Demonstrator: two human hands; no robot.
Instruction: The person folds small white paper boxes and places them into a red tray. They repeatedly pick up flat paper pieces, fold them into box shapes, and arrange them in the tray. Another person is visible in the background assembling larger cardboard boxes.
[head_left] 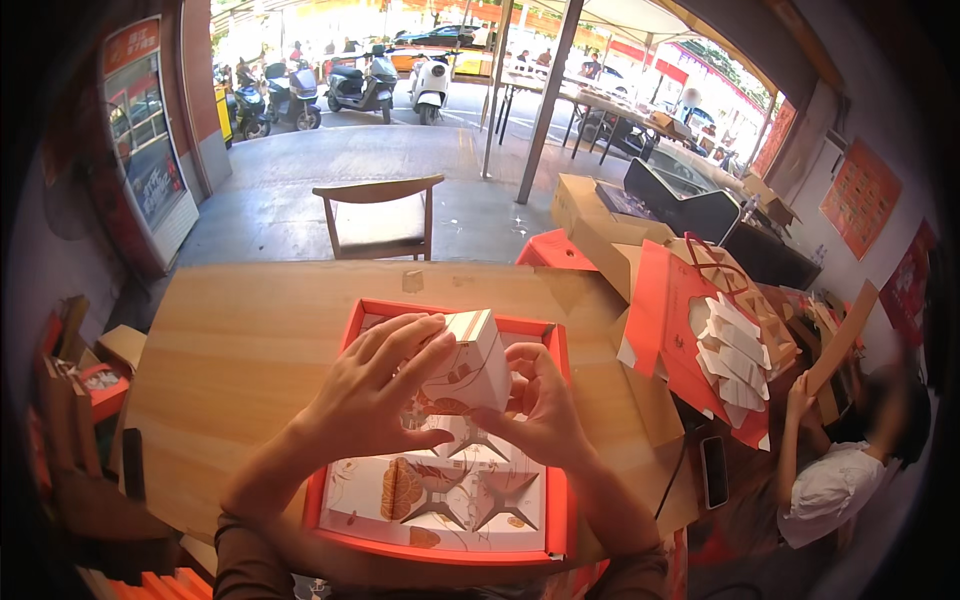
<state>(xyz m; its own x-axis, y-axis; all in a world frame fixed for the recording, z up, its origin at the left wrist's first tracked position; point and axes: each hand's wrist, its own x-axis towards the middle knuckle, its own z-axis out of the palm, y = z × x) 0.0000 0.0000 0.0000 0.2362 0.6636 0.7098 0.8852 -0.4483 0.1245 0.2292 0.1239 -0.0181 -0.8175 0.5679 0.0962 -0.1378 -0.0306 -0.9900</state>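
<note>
Between my hands is a small white carton (482,372) with printed patterns, tilted above a red-rimmed box (556,500). My left hand (375,385) lies along the carton's left side and top edge, fingers stretched over it and thumb low. On the other side my right hand (545,415) grips the carton with bent fingers, its thumb at the lower front. Inside the red-rimmed box, a white printed insert (360,485) shows several star-shaped cuts with dark gaps. The insert's far part is partly hidden behind my hands and the carton.
The red-rimmed box rests on a wooden table (230,370). At the right are a red paper bag (665,330), a stack of white folded card pieces (730,350) and a phone (714,472). Another person (835,490) handles cardboard there. A chair (380,220) stands beyond the table.
</note>
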